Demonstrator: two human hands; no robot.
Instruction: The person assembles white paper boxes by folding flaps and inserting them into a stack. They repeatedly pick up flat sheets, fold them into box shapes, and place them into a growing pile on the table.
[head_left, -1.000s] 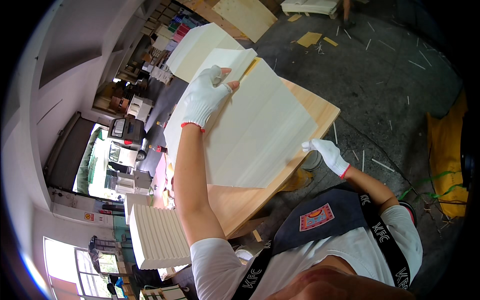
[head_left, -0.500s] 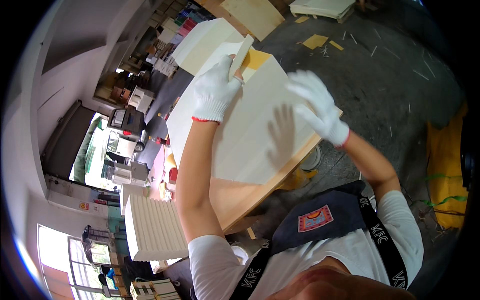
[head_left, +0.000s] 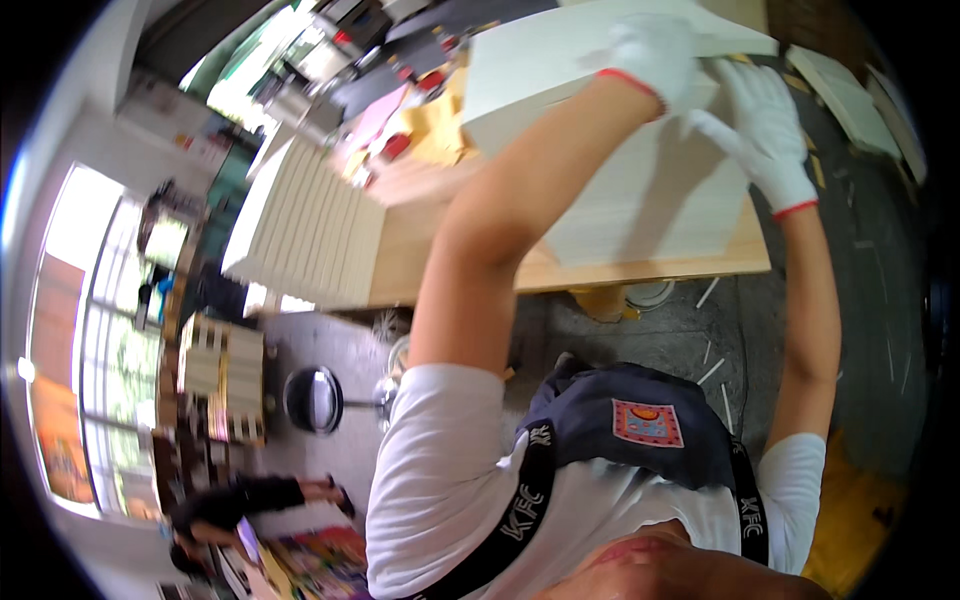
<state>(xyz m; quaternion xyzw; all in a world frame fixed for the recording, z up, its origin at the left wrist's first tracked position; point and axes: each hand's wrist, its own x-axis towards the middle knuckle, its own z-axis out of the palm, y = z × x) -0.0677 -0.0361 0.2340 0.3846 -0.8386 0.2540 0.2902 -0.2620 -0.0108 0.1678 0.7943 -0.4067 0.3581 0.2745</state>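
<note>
A large white box-like piece [head_left: 640, 205] lies across the wooden table [head_left: 420, 240] in front of me. Its broad white upper panel [head_left: 550, 50] reaches toward the far edge of the view. My left hand [head_left: 655, 60], in a white knit glove with a red cuff, is over the upper panel's near edge; its fingers are smeared by motion. To its right, my gloved right hand [head_left: 765, 135] reaches to the far right end of the piece. Its fingers are stretched out, with the thumb apart, just below the panel's edge. Whether they press on the surface I cannot tell.
A stack of white boards [head_left: 300, 220] stands at the table's left end. Yellow paper [head_left: 435, 130] and red items [head_left: 395, 148] lie beyond it. A black round stool [head_left: 312, 400] is on the floor. Another person [head_left: 240, 505] is at lower left. White strips [head_left: 712, 372] lie on the floor.
The view has turned toward the right end of the table. My left hand no longer shows gripping the narrow white edge piece. The right hand, raised off the surface before, is now close to the left.
</note>
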